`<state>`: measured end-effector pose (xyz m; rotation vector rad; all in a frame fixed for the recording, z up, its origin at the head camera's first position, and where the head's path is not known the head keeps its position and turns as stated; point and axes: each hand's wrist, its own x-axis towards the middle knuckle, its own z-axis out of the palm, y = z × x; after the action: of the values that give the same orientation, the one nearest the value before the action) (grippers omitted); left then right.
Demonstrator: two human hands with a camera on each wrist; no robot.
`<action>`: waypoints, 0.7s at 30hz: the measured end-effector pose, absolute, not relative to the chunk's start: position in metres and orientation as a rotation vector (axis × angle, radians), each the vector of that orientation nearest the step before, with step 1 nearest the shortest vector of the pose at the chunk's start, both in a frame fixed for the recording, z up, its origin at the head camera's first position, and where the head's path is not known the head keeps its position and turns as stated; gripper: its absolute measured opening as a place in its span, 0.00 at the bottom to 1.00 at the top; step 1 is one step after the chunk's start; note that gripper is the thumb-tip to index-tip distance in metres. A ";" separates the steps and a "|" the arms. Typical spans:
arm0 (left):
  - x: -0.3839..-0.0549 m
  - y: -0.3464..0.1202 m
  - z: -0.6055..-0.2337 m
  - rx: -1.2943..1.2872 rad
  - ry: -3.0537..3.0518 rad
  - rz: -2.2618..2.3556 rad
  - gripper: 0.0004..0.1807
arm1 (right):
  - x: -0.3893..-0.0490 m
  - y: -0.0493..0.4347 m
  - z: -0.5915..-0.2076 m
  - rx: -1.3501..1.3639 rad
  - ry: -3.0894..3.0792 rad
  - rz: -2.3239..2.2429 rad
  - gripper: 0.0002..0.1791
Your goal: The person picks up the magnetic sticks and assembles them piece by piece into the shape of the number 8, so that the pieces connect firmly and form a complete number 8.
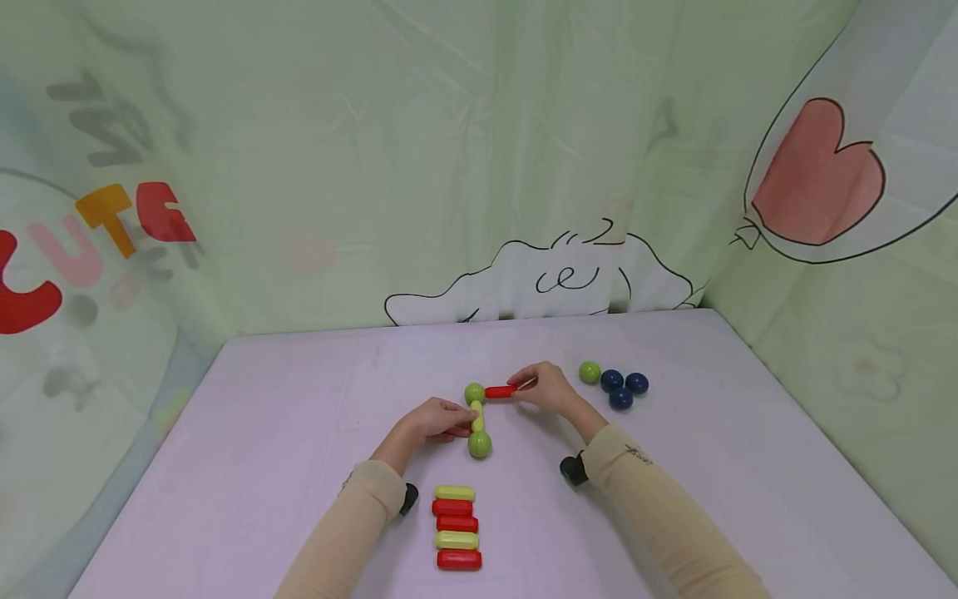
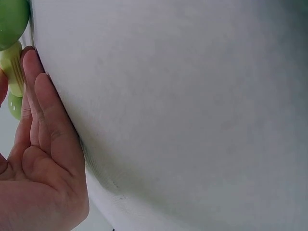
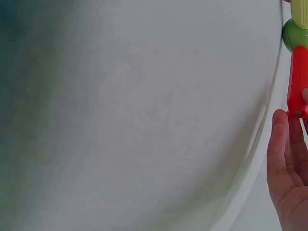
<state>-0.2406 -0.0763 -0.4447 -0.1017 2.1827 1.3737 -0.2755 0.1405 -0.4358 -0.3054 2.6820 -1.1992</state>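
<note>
red rod [image 1: 498,392] pinched by right fingers [image 3: 277,139] touches green ball [image 1: 475,393]

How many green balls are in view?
3: the far green ball and near green ball at either end of the held yellow rod, third green ball beside the blue balls.

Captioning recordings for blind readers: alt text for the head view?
Left hand holds a yellow rod between two green balls; right hand holds a red rod against the farther ball. Five more rods and four balls lie nearby.
</note>
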 end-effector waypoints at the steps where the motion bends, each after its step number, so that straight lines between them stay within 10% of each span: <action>1: -0.240 -0.076 -0.445 -0.104 2.181 1.375 0.17 | -0.276 0.141 -0.436 -0.304 2.681 -1.202 0.12; 21: -0.241 -0.077 -0.444 -0.099 2.180 1.358 0.17 | -0.264 0.159 -0.427 -0.287 2.692 -1.223 0.14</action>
<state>-0.2408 -0.0769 -0.4442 -0.0990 2.1796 1.3581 -0.2641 0.1586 -0.4274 -0.2866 2.6918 -1.2226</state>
